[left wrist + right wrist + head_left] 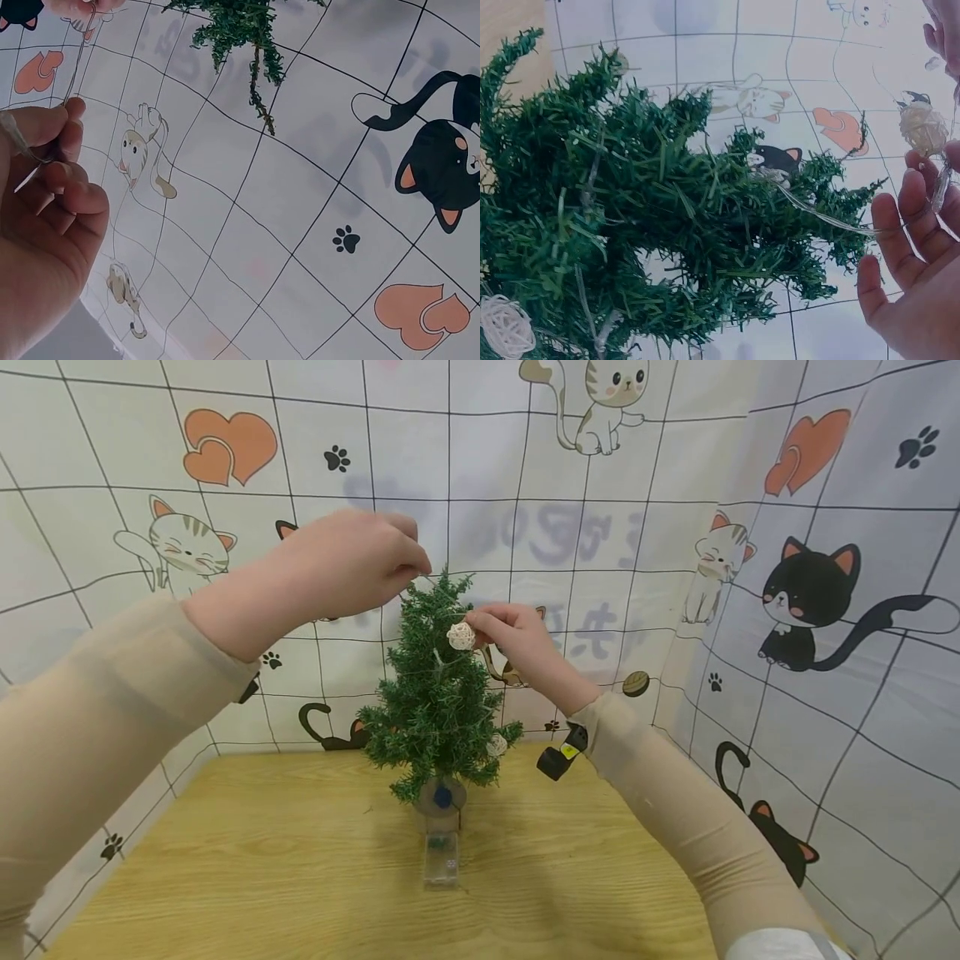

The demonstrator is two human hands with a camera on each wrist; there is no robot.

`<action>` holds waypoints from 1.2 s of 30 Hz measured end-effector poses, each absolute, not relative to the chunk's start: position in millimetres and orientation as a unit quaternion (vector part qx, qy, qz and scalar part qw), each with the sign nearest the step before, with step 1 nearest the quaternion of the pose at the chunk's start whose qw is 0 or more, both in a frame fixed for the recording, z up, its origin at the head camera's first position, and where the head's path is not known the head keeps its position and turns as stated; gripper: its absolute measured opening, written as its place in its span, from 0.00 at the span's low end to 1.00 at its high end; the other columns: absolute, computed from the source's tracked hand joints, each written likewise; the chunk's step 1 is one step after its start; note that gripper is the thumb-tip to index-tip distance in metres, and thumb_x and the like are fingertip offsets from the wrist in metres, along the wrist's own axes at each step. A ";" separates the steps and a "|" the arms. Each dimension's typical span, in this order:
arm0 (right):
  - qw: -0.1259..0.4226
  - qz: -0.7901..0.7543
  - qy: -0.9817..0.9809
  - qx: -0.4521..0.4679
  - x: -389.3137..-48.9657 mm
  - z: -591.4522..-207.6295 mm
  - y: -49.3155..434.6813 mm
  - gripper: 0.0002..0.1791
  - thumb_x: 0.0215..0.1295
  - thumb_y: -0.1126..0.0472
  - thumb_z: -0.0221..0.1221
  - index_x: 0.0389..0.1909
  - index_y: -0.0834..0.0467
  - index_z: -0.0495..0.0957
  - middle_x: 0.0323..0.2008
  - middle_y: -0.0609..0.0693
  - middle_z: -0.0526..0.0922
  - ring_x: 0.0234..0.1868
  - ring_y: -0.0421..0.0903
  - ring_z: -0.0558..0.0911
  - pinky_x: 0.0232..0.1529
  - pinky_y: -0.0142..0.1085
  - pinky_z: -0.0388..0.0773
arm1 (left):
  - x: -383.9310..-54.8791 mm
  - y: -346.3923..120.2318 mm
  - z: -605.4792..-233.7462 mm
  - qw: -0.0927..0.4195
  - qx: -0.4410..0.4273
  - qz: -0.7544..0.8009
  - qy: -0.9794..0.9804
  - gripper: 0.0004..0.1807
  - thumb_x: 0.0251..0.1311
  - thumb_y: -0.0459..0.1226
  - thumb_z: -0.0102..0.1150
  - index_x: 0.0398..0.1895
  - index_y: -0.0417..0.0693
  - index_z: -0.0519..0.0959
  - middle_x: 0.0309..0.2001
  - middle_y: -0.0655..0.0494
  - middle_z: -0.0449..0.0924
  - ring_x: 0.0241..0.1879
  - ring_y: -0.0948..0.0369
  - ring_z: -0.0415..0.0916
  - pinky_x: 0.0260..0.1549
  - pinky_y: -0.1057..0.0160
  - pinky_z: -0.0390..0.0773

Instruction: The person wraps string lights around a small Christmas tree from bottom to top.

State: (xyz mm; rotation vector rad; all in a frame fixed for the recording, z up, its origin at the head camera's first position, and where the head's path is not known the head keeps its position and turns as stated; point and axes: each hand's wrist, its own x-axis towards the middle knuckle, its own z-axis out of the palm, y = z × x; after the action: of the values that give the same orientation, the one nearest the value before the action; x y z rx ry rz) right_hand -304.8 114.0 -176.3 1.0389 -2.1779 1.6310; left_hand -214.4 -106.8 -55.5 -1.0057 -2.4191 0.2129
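A small green artificial Christmas tree (438, 693) stands upright on the table. Above its top left side, my left hand (360, 560) pinches a thin clear wire (79, 56) between thumb and fingers. To the right of the treetop, my right hand (525, 642) grips the same string of lights beside a white woven ball (461, 636). In the right wrist view, the wire (829, 219) runs from the branches to the right hand's fingers. Lower on the tree's right side hangs another woven ball (497, 745), which also shows in the right wrist view (507, 326).
A clear plastic box (441, 862) lies on the wooden table (300, 860) in front of the tree's base (426, 797), which has a blue spot. Cloth with cat prints (480, 460) hangs behind and at both sides. A black strap device (562, 753) is on the right wrist.
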 end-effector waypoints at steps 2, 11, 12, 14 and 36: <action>0.118 0.555 -0.744 0.352 -306.1 -173.8 112.9 0.15 0.73 0.53 0.53 0.32 0.59 0.80 0.30 0.58 0.78 0.37 0.56 0.75 0.36 0.39 0.68 | -212.5 -108.3 -54.8 0.263 -0.366 0.076 -0.890 0.16 0.69 0.31 0.46 0.51 0.42 0.83 0.38 0.50 0.75 0.24 0.56 0.71 0.27 0.58 0.72; 0.126 0.530 -0.745 0.386 -307.6 -163.4 105.3 0.17 0.74 0.50 0.52 0.50 0.56 0.81 0.38 0.62 0.75 0.41 0.56 0.73 0.46 0.46 0.73 | -209.9 -114.1 -56.9 0.360 -0.348 0.068 -0.863 0.13 0.68 0.33 0.49 0.44 0.46 0.85 0.37 0.50 0.79 0.26 0.54 0.75 0.21 0.54 0.72; 0.126 0.530 -0.743 0.388 -307.8 -163.3 104.7 0.17 0.74 0.50 0.52 0.50 0.56 0.81 0.39 0.62 0.75 0.42 0.58 0.72 0.48 0.48 0.73 | -209.8 -114.7 -56.9 0.368 -0.346 0.070 -0.860 0.13 0.67 0.33 0.49 0.43 0.46 0.85 0.38 0.50 0.80 0.26 0.53 0.75 0.20 0.54 0.73; 0.125 0.533 -0.739 0.394 -307.8 -162.9 103.8 0.17 0.74 0.51 0.51 0.51 0.57 0.80 0.40 0.61 0.75 0.45 0.60 0.72 0.52 0.52 0.72 | -210.5 -116.1 -57.2 0.383 -0.343 0.075 -0.854 0.13 0.67 0.32 0.49 0.42 0.47 0.85 0.36 0.51 0.80 0.26 0.53 0.76 0.19 0.54 0.72; 0.130 0.546 -0.724 0.401 -308.9 -158.2 97.3 0.15 0.74 0.53 0.52 0.49 0.59 0.80 0.36 0.57 0.74 0.43 0.62 0.70 0.48 0.50 0.70 | -211.2 -124.1 -59.5 0.414 -0.332 0.085 -0.843 0.14 0.65 0.31 0.48 0.38 0.48 0.86 0.30 0.53 0.82 0.24 0.54 0.76 0.15 0.56 0.69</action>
State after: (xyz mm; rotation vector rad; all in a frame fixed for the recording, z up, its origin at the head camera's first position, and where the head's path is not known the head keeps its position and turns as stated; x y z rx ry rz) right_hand -308.9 97.3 -158.2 1.1644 -2.1042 1.5872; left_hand -211.2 -124.1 -59.5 -0.8338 -2.1203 0.2146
